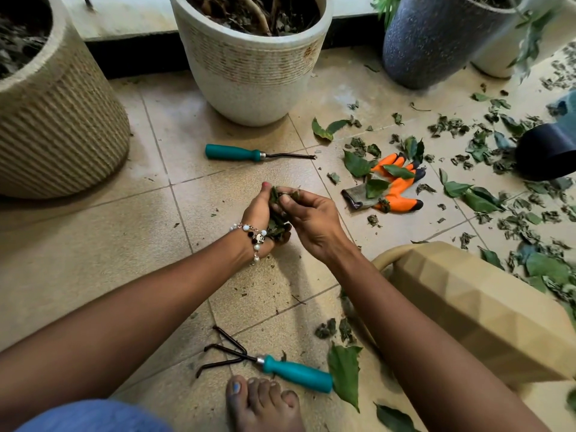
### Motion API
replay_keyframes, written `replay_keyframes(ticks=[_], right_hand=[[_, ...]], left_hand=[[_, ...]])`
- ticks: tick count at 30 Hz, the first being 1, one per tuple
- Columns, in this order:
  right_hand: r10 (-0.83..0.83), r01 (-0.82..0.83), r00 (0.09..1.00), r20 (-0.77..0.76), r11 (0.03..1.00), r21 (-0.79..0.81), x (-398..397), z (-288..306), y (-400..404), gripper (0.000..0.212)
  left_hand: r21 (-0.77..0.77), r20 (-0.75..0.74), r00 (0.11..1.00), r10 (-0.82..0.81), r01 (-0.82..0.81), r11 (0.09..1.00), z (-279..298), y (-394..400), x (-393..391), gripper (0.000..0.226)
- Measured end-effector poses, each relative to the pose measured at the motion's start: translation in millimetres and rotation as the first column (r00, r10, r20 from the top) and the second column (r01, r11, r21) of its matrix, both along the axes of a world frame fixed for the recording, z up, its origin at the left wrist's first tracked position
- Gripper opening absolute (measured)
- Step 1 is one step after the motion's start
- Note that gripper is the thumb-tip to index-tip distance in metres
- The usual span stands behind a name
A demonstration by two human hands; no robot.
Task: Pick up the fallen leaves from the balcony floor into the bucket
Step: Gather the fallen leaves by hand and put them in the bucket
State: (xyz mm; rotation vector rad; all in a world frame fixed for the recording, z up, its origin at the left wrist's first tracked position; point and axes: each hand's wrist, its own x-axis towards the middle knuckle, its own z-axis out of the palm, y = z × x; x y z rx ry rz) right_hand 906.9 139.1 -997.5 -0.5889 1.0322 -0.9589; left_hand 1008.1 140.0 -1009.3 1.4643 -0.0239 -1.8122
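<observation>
From the head camera, the person crouches over the tiled balcony floor [93, 269] with both hands meeting at the centre of the scene. The left hand [258, 210] is cupped around a wad of leaves [277, 222], and the right hand [308, 216] pinches at the top of that same wad with thumb and fingers, so both hands are closed on it. The beige bucket [473, 307] lies just right of the right forearm, near the viewer, tipped on its side as far as can be told; its mouth is not clearly shown.

Many more loose leaves [486, 194] lie scattered across the right side of the floor, some on an orange glove [396, 185]. One large green leaf [344, 372] lies near the bare foot [265, 403], its long axis running near to far, tip pointing toward the viewer, touching the handle end of a teal hand rake [271, 366].

The leaves look very light, limp or brittle, and likely to crumble or slip out. They would probably handle best gathered in bunches and held compressed in a cupped palm; the big fresh ones could be pinched at the stalk end.

A teal weeder [249, 153] lies farther off, before a white pot [249, 57].
</observation>
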Motion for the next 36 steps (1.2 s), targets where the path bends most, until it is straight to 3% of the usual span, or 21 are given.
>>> replay_keyframes(ticks=[2,5,9,11,14,16,18,20,22,23,24,25,27,28,29,31,36], right_hand=[[0.031,-0.033,0.998,0.055,0.999,0.038,0,2,2,0.02],[0.191,-0.215,0.942,-0.278,0.975,-0.06,-8,4,4,0.02],[0.199,-0.419,0.648,-0.735,0.899,-0.125,-16,16,2,0.033],[0.112,-0.488,0.51,-0.853,0.854,-0.179,-20,18,-1,0.045],[0.031,-0.605,0.315,-0.949,0.777,-0.175,-29,14,-3,0.044],[0.044,-0.621,0.335,-0.941,0.762,-0.186,-36,11,-3,0.041],[0.129,-0.562,0.512,-0.849,0.798,-0.218,-43,14,-1,0.038],[0.254,-0.458,0.712,-0.655,0.875,-0.159,-49,21,4,0.038],[0.196,-0.292,0.811,-0.551,0.952,-0.092,-56,24,9,0.04],[0.121,-0.204,0.805,-0.58,0.976,-0.081,-61,23,10,0.038],[0.062,-0.153,0.74,-0.669,0.985,-0.078,-67,22,10,0.033],[0.07,-0.199,0.583,-0.81,0.978,-0.059,-74,21,8,0.03],[0.243,-0.483,0.042,-0.969,0.854,0.193,-84,15,9,0.038],[0.304,-0.565,-0.183,-0.935,0.746,0.353,-85,11,12,0.048],[0.33,-0.596,-0.322,-0.887,0.658,0.461,-84,7,16,0.055],[0.3,-0.614,-0.426,-0.854,0.597,0.516,-75,0,27,0.05],[0.107,-0.589,-0.395,-0.912,0.733,0.341,-56,-18,50,0.027]], left_hand=[[-0.009,-0.084,0.996,0.031,-0.032,0.999,3,-2,-1,0.062],[-0.018,-0.119,0.993,0.0,-0.002,1.0,4,0,-4,0.064],[0.014,-0.021,1.0,0.023,-0.023,1.0,3,3,-16,0.044],[0.005,0.02,0.999,0.036,-0.036,0.999,3,3,-22,0.038],[-0.03,0.051,0.998,0.03,-0.029,0.999,4,4,-27,0.035],[-0.045,0.09,0.995,0.034,-0.03,0.999,4,4,-30,0.035],[-0.061,0.123,0.991,0.044,-0.037,0.997,4,4,-32,0.035],[-0.062,0.128,0.99,0.056,-0.049,0.997,1,4,-30,0.035],[-0.058,0.111,0.991,0.072,-0.066,0.996,-2,4,-24,0.033],[-0.052,0.102,0.992,0.08,-0.075,0.996,-3,3,-21,0.033],[-0.049,0.096,0.991,0.093,-0.088,0.995,-4,3,-18,0.032],[-0.05,0.094,0.99,0.103,-0.099,0.994,-4,3,-17,0.03],[-0.053,0.094,0.99,0.108,-0.104,0.993,-3,3,-16,0.029],[-0.06,0.094,0.991,0.094,-0.089,0.994,-3,4,-17,0.027],[-0.071,0.096,0.993,0.073,-0.066,0.995,-4,5,-19,0.024],[-0.088,0.079,0.996,0.036,-0.029,0.996,-5,10,-24,0.016],[-0.118,0.05,0.998,-0.031,0.037,0.992,-6,19,-31,0.005]])
